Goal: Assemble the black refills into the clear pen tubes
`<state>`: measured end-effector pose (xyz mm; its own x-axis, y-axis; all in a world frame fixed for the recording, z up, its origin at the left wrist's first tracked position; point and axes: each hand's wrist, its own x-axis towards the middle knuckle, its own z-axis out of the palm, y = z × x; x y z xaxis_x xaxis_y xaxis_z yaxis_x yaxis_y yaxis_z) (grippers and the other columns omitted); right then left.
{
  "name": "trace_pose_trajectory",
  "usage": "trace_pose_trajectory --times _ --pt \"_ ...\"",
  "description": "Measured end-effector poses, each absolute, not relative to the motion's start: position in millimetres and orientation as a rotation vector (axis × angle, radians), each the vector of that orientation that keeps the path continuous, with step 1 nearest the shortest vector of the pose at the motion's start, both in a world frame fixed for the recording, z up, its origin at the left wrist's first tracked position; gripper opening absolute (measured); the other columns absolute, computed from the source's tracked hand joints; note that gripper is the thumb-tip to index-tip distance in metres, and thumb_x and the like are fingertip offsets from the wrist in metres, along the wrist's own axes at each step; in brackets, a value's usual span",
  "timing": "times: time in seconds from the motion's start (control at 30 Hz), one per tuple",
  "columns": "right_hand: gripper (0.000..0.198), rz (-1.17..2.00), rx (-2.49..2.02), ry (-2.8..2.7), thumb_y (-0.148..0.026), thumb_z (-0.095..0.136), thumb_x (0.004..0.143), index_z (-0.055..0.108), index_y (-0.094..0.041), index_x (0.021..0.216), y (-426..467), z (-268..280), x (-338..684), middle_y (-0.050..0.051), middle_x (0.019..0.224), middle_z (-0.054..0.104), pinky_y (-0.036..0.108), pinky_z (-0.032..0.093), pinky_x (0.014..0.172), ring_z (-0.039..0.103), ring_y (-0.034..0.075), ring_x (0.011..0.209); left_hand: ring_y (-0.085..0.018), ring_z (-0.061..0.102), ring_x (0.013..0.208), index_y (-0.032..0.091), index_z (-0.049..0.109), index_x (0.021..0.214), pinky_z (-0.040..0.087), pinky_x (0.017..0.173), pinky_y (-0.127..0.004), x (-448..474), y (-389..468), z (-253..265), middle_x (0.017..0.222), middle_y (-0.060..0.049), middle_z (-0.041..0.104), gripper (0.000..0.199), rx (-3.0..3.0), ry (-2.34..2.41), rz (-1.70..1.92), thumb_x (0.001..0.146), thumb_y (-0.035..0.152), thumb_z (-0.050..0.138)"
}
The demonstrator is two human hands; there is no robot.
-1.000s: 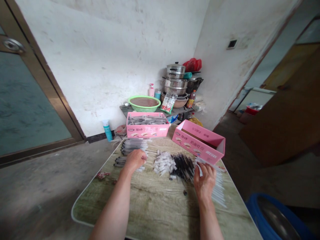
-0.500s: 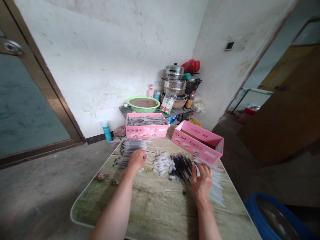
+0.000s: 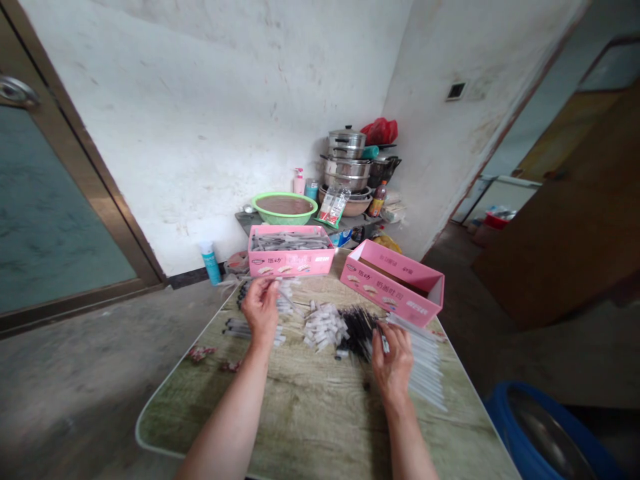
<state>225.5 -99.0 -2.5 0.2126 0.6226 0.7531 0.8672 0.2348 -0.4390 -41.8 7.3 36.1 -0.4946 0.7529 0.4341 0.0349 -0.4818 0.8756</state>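
My left hand [image 3: 261,310] is closed in a pinch on a pen [image 3: 291,301], whose thin pale length slants out to the right, slightly blurred. Under and beside that hand lie rows of grey pens with black ends [image 3: 245,328]. My right hand [image 3: 393,353] pinches a small black-and-white pen part [image 3: 385,341]; its exact kind is unclear. Just left of its fingers spreads a pile of thin black pen pieces [image 3: 359,328]. Clear pen tubes [image 3: 426,373] lie to its right. White caps [image 3: 324,325] are heaped between the hands.
A pink box full of pens [image 3: 293,262] stands at the table's back, with another pink box [image 3: 393,283] to its right. Behind are a green basin [image 3: 285,215] and stacked pots [image 3: 347,160]. A blue tub [image 3: 550,433] stands beside the table [image 3: 310,420].
My left hand has moved up and slightly left over the pen rows. My right hand has shifted left from the clear tubes to the black pieces, a small part now showing in its fingers.
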Motion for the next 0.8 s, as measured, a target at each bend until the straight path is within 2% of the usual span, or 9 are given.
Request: trace_pose_trajectory --times 0.07,0.17,0.37,0.63,0.8 --pt "0.027 -0.173 -1.461 -1.495 -0.032 0.050 0.095 0.068 -0.016 0.106 -101 -2 217 0.011 0.093 0.069 0.040 0.048 0.082 0.060 0.025 0.090 -0.013 0.061 0.068 0.017 0.063 0.092 0.046 0.058 -0.022 -38 11 34 0.088 -0.005 0.068 0.030 1.024 1.052 2.022 0.079 0.043 0.068" --pt "0.030 0.125 -1.440 -1.519 -0.037 0.050 0.096 0.070 -0.017 0.104 -104 3 199 0.009 0.085 0.071 0.034 0.048 0.074 0.063 0.023 0.078 -0.013 0.061 0.068 0.018 0.063 0.089 0.046 0.058 -0.022 -29 12 31 0.082 -0.003 0.067 0.035 0.861 0.891 1.922 0.073 0.048 0.072" --pt "0.051 0.740 -1.332 -1.485 -0.054 0.041 0.097 0.068 -0.020 0.071 -105 10 177 0.002 0.060 0.064 0.027 0.042 0.062 0.058 0.017 0.059 -0.013 0.062 0.069 0.017 0.063 0.087 0.048 0.061 -0.024 -7 1 29 0.081 -0.002 0.066 0.039 0.852 0.818 1.725 0.069 0.049 0.076" --pt "0.046 1.009 -1.192 -1.309 -0.059 0.052 0.091 0.066 -0.018 0.077 -102 8 176 -0.002 0.047 0.058 0.024 0.034 0.049 0.045 0.012 0.043 -0.013 0.064 0.074 0.016 0.067 0.096 0.051 0.065 -0.023 5 -7 23 0.082 -0.003 0.068 0.042 0.833 0.687 1.460 0.068 0.044 0.080" --pt "0.048 1.117 -1.160 -1.201 -0.062 0.053 0.088 0.063 -0.018 0.074 -99 4 175 -0.002 0.044 0.057 0.023 0.028 0.042 0.039 0.010 0.038 -0.012 0.060 0.060 0.012 0.070 0.082 0.051 0.057 -0.024 12 -15 24 0.076 -0.005 0.068 0.042 0.946 0.684 1.188 0.065 0.049 0.081"
